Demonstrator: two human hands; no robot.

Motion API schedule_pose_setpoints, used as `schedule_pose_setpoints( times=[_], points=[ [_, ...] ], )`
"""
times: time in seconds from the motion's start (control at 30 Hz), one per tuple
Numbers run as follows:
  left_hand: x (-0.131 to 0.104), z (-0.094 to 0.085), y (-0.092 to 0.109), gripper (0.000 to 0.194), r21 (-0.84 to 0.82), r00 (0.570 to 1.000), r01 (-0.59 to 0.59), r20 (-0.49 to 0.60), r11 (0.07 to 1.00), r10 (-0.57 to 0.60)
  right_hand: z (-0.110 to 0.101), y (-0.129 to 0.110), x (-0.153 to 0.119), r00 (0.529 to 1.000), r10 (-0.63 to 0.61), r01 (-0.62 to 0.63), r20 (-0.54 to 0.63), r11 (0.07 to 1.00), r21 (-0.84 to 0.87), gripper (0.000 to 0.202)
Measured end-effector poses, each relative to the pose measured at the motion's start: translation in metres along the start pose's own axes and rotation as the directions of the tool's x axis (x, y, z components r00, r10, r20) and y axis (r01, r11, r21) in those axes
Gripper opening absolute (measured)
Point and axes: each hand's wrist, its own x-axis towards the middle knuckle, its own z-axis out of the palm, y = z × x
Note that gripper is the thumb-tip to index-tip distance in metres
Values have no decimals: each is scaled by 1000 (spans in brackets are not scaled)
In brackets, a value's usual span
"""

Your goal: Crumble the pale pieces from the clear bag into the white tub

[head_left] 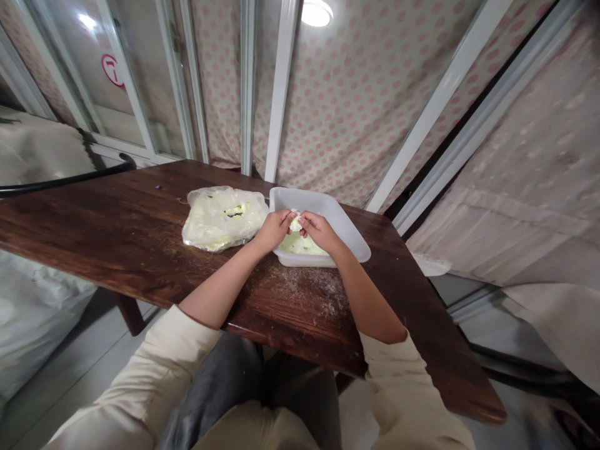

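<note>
My left hand [273,229] and my right hand [319,230] meet over a white rectangular plastic tub [349,230] on a dark wooden table [117,231]. Both hands pinch one small pale, yellowish-white piece [295,222] between their fingertips, held just above the tub. Pale green-white leafy pieces [300,245] lie in the tub under the hands. To the left of the tub lies a clear plastic bag [222,217] with more of the same pale stuff inside. What exactly the pieces are I cannot tell.
White crumbs or powder [323,294] are scattered on the table between my forearms. A black cable [70,179] runs along the table's far left edge. Dotted curtains and white window frames stand behind the table. A white sack [32,312] sits on the floor at left.
</note>
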Motion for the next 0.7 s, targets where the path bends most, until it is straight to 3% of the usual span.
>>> schedule_pose_setpoints(
  times=[0.17, 0.33, 0.53, 0.7],
  points=[
    [-1, 2, 2, 31, -39, 998, 61, -16, 997, -61, -1, 1, 1, 999, 25, -24, -35, 999, 26, 36],
    [1, 4, 0, 27, -66, 985, 142, -92, 988, -147, -3, 2, 2, 985, -10, 27, -173, 995, 98, 38],
    [-1, 3, 1, 33, -12, 998, 36, -41, 999, -37, -1, 3, 2, 999, 50, -50, -2, 990, 131, 33],
    [-1, 2, 1, 36, 60, 991, 81, -110, 995, -74, -2, -1, 3, 996, 61, -48, -71, 985, 163, 31]
  ],
)
